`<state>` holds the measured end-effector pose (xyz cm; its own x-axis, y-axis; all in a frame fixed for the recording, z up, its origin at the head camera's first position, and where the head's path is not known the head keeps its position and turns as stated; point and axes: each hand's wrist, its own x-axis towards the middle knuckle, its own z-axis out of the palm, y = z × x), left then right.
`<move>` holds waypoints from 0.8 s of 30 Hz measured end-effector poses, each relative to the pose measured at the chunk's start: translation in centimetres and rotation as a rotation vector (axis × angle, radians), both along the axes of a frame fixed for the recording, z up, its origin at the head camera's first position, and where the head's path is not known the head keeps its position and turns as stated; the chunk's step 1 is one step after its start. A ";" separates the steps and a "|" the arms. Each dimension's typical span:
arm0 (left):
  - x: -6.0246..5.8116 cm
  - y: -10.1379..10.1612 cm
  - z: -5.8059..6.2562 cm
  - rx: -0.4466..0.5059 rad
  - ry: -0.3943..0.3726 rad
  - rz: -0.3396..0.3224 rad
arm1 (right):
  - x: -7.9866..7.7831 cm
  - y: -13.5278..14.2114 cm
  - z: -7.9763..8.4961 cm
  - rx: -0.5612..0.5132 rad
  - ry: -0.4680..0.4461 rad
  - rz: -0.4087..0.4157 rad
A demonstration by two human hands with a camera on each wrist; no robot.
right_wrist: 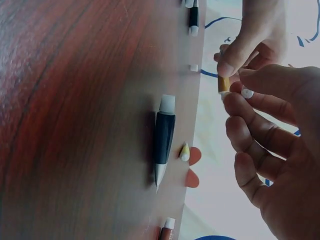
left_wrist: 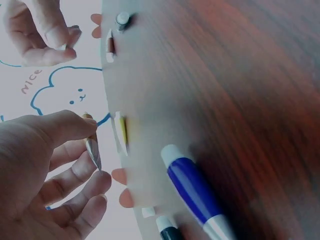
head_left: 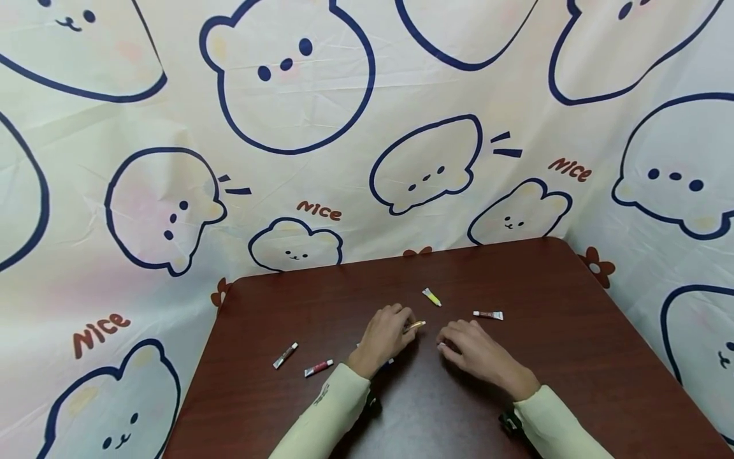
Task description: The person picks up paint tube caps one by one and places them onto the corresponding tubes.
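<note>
My left hand (head_left: 384, 336) pinches a small ochre paint tube (left_wrist: 91, 142) between thumb and fingers, above the table. The tube's whitish nozzle end (right_wrist: 224, 95) points toward my right hand. My right hand (head_left: 473, 357) holds a small white cap (right_wrist: 247, 93) between thumb and fingers, apart from the tube in the head view. Below the left hand lies a blue paint tube (left_wrist: 192, 187), mostly hidden by that hand in the head view. A dark tube with a white cap (right_wrist: 165, 135) lies near the right hand, which hides it in the head view.
On the brown table (head_left: 459, 440) lie a yellow tube (head_left: 432, 297), a reddish-brown tube (head_left: 489, 315), a crimson tube (head_left: 318, 368) and a dark brown tube (head_left: 285, 356). A dark green tube (left_wrist: 169, 229) lies near the blue one. Printed cloth (head_left: 355, 172) hangs behind the table.
</note>
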<state>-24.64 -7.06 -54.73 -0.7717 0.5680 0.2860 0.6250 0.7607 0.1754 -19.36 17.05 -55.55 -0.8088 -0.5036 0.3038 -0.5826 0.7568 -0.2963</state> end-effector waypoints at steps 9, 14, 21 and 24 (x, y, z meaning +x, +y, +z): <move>0.7 -0.5 0.7 0.016 0.031 -0.029 | -0.6 0.5 1.0 0.011 -0.062 -0.071; 1.1 -0.8 1.2 0.033 0.021 -0.043 | -1.4 1.4 1.6 -0.011 -0.086 -0.105; 1.7 -1.0 1.7 0.054 -0.038 -0.049 | -2.1 2.3 2.0 -0.048 -0.048 -0.102; 1.9 -1.0 1.9 0.065 -0.041 -0.055 | -2.2 2.4 1.9 -0.049 -0.052 -0.103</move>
